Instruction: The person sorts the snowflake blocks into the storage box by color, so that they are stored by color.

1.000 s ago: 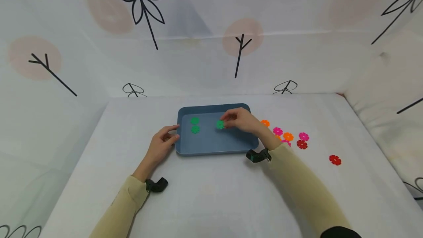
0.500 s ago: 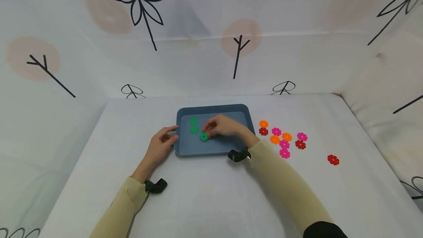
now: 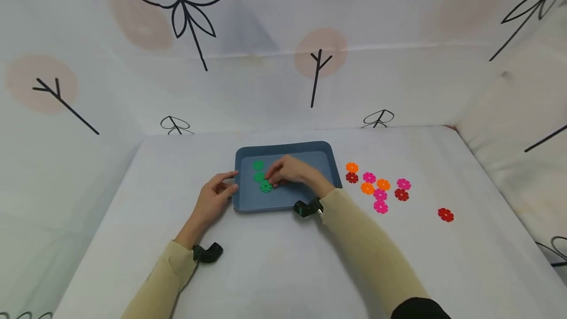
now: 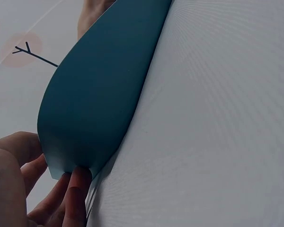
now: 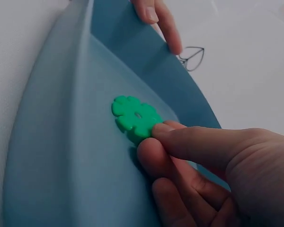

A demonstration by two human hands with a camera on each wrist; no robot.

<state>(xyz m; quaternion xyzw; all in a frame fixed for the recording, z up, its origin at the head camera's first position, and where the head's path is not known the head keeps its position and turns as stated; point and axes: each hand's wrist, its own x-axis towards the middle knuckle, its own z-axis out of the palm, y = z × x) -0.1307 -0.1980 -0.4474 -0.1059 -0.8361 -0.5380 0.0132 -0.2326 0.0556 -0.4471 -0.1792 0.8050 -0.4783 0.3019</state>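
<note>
Right hand: thumb and forefinger pinch the near rim of a green flower-shaped disc; the other fingers curl loosely beneath. The disc is over the tray floor, toward the left end of the blue-grey tray, slightly tilted; cannot tell whether its far edge touches down.

Step in hand looks like a setting-down. Done well: keep the pinch light and on the rim, let the far edge land first, then lower the near side and part thumb from finger without dragging. Thin, flat piece; it would probably skid if pushed, and a low knuckle could nudge its neighbours.

Just beyond it, an upper green disc and a middle green disc form a short column; the held one is just beside the middle one, touching or not unclear.

Left hand: fingers spread, tips against the tray's left end. Gentle pressure there should steady the tray; too much might shift it.

Outward, right of the tray on the white-covered desk: loose orange discs, pink discs and red discs, one red well apart.
</note>
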